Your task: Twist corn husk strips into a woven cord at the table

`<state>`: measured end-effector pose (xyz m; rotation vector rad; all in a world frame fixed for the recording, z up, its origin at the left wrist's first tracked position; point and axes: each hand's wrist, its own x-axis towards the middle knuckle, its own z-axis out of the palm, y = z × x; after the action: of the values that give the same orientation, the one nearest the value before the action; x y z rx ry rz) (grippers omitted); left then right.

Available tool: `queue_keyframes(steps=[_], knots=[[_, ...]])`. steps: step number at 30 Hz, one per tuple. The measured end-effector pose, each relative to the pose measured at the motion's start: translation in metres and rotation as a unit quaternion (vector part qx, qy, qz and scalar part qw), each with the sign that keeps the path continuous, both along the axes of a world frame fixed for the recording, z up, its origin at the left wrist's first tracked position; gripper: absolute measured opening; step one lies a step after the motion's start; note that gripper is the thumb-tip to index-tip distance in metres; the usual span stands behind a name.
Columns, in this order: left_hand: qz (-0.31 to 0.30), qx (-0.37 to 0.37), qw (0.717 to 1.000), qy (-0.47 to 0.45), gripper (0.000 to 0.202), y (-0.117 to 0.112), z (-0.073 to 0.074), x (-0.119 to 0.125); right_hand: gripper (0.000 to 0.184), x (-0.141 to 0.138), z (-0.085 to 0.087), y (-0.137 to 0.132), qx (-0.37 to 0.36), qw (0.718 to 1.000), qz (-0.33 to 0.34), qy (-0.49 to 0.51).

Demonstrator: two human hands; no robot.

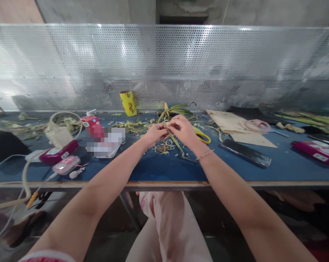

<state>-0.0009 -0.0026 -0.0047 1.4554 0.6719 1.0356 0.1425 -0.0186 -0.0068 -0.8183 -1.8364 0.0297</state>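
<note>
Over the middle of the blue table, my left hand (156,133) and my right hand (183,130) meet with their fingertips pinched together. Between them is a thin green plant strip (178,145), its long end trailing down to the table under my right hand. The exact spot where the fingers grip is too small to make out. Curled plant shavings (164,147) lie just below the hands. Behind them rests a tied-looking bunch of green leaves (177,108). A yellow loop (203,135), perhaps a scissors handle, shows partly beside my right wrist.
A phone (246,152) and brown paper sheets (229,122) lie to the right. Leftward are a red drink carton (93,126), a white tray-like item (109,142) and a purple device (59,152) with cables. A yellow tube (128,103) stands before a perforated metal screen (164,54).
</note>
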Motion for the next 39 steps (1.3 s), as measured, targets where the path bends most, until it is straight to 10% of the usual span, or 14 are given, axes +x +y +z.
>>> queue_keyframes(steps=[39], knots=[[-0.017, -0.027, 0.999, 0.005, 0.012, 0.003, 0.003, -0.006, 0.015, 0.014, 0.003, 0.0, -0.012, 0.996, 0.025, -0.089]])
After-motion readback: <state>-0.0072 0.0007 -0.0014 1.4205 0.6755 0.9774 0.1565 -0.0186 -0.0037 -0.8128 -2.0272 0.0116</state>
